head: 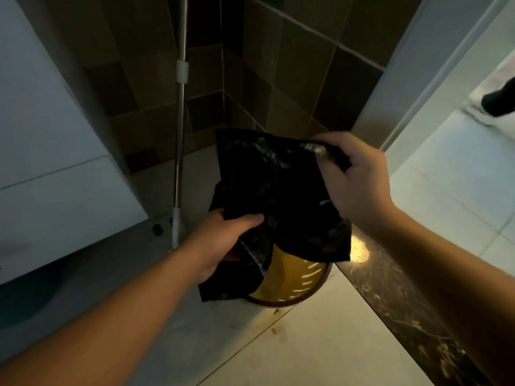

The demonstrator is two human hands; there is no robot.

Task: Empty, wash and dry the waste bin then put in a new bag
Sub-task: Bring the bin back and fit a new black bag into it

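A black plastic bag [278, 190] hangs over the waste bin [295, 282], a round yellow bin with slotted walls and a dark rim standing on the tiled floor. My left hand [223, 240] grips the bag's lower left part, fingers curled into the plastic. My right hand [354, 179] pinches the bag's upper right edge, higher than the left. The bag covers most of the bin's opening; only the near right part of the inside shows.
A mop handle [181, 135] leans in the tiled corner left of the bin. A white cabinet [50, 162] juts out at left. A dark marble threshold [404, 302] runs along the right, with a lit tiled floor and someone's foot [496, 104] beyond.
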